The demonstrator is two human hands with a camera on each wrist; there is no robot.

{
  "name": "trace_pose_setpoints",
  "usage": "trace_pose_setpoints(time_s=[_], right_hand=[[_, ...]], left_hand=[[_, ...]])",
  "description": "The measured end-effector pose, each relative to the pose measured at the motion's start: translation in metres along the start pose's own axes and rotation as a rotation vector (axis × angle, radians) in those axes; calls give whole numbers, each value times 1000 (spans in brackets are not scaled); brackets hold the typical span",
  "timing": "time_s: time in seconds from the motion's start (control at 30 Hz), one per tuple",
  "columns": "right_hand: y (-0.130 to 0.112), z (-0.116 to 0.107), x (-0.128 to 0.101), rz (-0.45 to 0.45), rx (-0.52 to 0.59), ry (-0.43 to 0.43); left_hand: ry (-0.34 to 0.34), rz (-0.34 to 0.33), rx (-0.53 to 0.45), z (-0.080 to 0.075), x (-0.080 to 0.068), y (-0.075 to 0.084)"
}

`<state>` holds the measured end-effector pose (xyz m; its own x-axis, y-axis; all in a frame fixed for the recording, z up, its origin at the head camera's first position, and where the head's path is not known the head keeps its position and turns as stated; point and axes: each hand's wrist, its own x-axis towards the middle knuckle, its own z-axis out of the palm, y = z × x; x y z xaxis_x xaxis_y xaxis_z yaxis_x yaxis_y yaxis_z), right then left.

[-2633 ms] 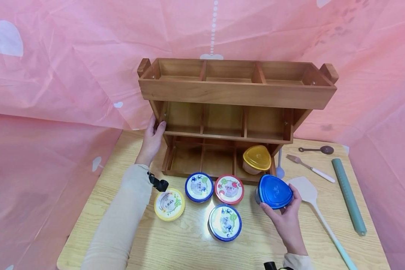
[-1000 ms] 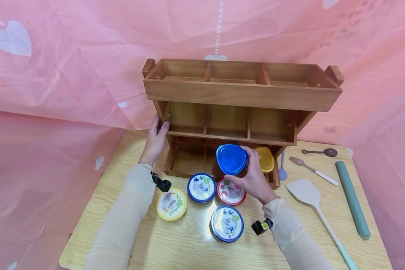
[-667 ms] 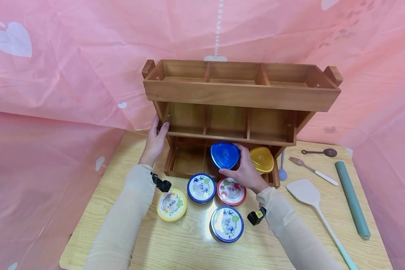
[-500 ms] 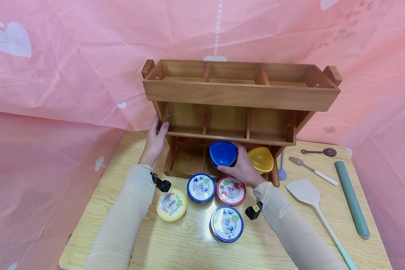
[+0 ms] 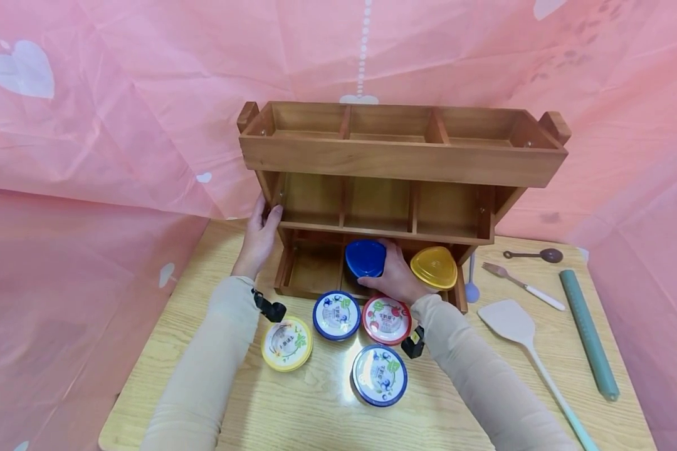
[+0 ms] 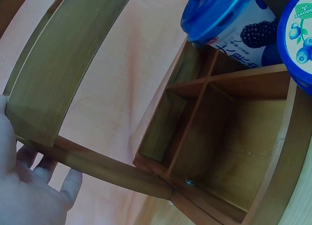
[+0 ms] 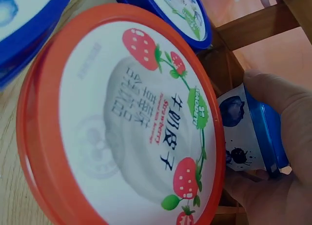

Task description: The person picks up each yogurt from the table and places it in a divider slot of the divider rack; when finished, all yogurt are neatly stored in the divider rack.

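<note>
Showing blackberry print: left wrist cup [image 6: 234,20].

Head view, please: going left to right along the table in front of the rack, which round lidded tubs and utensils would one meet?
Yellow-rimmed tub → blue-rimmed tub → red-rimmed tub → spatula → green roll.

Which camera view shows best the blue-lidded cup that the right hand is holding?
The head view: the blue-lidded cup sits in the right hand in the rack's bottom middle compartment. The left wrist view shows its lid and printed side; the right wrist view shows only a sliver.
</note>
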<state>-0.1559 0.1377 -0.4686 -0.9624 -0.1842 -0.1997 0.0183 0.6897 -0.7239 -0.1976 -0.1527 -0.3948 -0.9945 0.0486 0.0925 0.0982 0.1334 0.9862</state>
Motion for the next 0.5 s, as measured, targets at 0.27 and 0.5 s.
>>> trace_pose_setpoints(time_s=[0.27, 0.5], right_hand=[[1, 0, 3, 11, -21, -6], [-1, 0, 2, 27, -34, -15]], left_hand=[[6, 2, -9, 1, 0, 1], [13, 10, -16, 1, -1, 0]])
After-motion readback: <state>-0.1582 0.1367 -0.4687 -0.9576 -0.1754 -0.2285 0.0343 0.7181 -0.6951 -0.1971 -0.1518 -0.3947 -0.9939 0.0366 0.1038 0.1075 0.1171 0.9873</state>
